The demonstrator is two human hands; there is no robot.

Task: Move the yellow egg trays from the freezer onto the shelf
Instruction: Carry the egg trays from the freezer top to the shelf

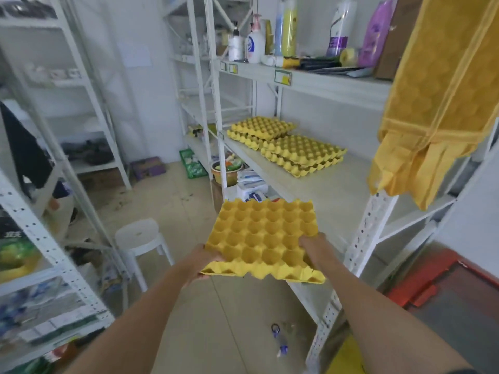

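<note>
My left hand (208, 259) and right hand (313, 248) each grip a near corner of one yellow egg tray (260, 238), fingers curled under its edges, holding it level above the floor. The shelf (324, 190) lies ahead and to my right, nearer my right hand; two tray stacks (286, 143) already sit at its back.

No legible text; shelf tags (283, 77), bottle labels (253, 45) blurred.

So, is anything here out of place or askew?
Yes. On the shelf, the far tray stack sits askew, its top tray turned off the one beneath. On the floor lies a small blue object, seemingly dropped.
</note>
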